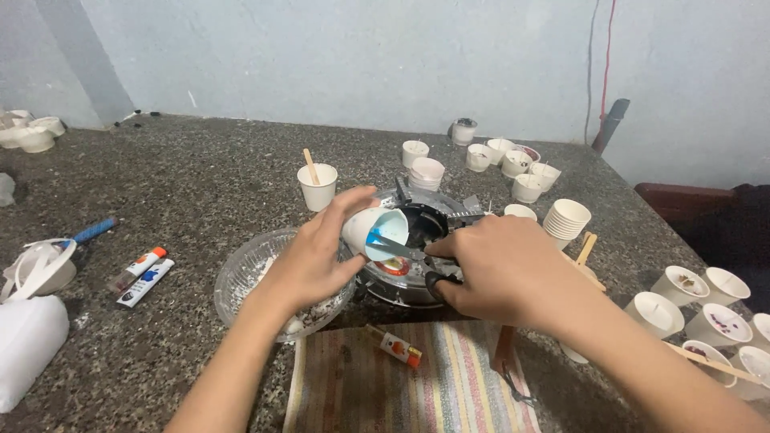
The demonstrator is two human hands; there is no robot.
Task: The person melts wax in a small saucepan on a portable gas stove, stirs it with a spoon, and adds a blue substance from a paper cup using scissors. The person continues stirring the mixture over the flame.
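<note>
White paper cup (370, 230) is gripped in the left hand (317, 258), tilted on its side with the mouth turned toward the right hand (496, 271). Fingers wrap over the cup's top and the thumb presses from below; the grip is closed on the cup. A blue patch shows inside the cup's mouth.

Right hand grip is closed on black-handled scissors (417, 255). The blades reach from this grip leftward into the cup's mouth. The two grips stand near each other, apart.

Directly behind and beneath both grips sits a round metal pot (405, 277) with a dark inside. Under the left wrist stands a clear glass bowl (241, 277), touching the pot's side or just beside it; which one cannot be told.

Nearer the person than both grips lies a striped cloth (449, 377) with a small lighter (399, 348) on it. Beyond the left grip stands a cup with a stick (318, 185). Beyond the right grip stands a stack of cups (566, 219). Left of the left grip, well apart, lie two glue tubes (143, 274) on the speckled counter (200, 176).
</note>
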